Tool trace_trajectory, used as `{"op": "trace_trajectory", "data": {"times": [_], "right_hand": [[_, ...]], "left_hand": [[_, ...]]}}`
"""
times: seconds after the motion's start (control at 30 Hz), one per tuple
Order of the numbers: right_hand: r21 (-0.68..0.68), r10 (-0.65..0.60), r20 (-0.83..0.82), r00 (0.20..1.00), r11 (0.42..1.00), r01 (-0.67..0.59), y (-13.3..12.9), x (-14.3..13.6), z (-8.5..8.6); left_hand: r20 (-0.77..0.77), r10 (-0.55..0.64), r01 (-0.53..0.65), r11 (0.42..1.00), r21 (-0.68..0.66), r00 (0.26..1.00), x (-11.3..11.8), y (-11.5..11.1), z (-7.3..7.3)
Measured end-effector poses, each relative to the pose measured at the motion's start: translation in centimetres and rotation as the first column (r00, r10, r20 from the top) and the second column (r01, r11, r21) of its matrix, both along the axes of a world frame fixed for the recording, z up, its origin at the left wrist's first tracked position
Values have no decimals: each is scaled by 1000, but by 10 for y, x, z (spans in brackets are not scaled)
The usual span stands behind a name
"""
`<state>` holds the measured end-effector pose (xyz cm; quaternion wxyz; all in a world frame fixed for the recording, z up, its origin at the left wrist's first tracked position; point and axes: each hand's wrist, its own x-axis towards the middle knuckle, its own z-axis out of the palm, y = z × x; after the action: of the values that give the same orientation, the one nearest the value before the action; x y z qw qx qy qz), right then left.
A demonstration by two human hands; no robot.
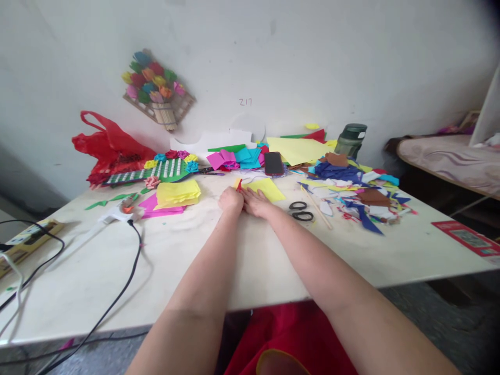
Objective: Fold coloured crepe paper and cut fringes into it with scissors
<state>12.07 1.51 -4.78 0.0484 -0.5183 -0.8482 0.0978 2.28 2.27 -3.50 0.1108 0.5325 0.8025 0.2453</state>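
On the white table, a sheet of yellow paper point(269, 188) lies under and behind my right hand point(255, 202). That hand is flat, with its fingers stretched out towards the left. Right beside it, my left hand point(231, 200) is closed, its fingers curled at a small piece of red paper point(239, 185). The red piece sticks up between the two hands, and its lower part is hidden by my fingers. Black-handled scissors point(300, 211) lie to the right of my right hand, with a thin wooden stick point(316, 208) beyond them.
Yellow paper squares point(177, 194) are stacked over pink sheets at the left. A white glue gun point(119, 211) trails a black cable. Behind stand folded paper flowers point(172, 154), a phone point(274, 164) and a green bottle point(351, 139). Paper scraps point(351, 192) are heaped at right.
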Motion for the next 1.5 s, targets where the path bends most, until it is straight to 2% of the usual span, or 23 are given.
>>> {"op": "trace_trajectory", "data": {"times": [0.23, 0.73, 1.07, 1.13, 1.23, 1.33, 1.4, 1.47, 1.5], "right_hand": [[4, -45, -9, 999, 999, 45, 3, 1, -3], [1, -43, 43, 998, 999, 43, 1, 0, 0], [-69, -44, 37, 998, 997, 46, 0, 5, 3], [-51, -17, 16, 1000, 999, 18, 0, 12, 9], [81, -15, -24, 1000, 997, 17, -2, 26, 30], [73, -200, 51, 979, 978, 196, -9, 42, 58], [-38, -267, 168, 949, 960, 277, -15, 53, 74], [-228, -258, 250, 933, 921, 315, -21, 62, 84], [-295, -248, 232, 941, 904, 311, -23, 66, 86]], "left_hand": [[-90, -32, 39, 996, 76, 995, -2, -4, 1], [-58, -63, 63, 998, 6, 996, -9, 0, 2], [-44, -32, 38, 991, 130, 999, -9, 0, -5], [-24, -23, 26, 991, 131, 999, -11, 2, -3], [15, -21, 19, 992, 122, 1000, -17, 5, 0], [31, -27, 22, 989, 149, 999, -22, 7, 1], [32, -27, 21, 986, 165, 999, -24, 8, 1], [41, -25, 18, 986, 166, 999, -25, 9, 1], [49, -24, 16, 986, 166, 999, -26, 9, 1]]}}
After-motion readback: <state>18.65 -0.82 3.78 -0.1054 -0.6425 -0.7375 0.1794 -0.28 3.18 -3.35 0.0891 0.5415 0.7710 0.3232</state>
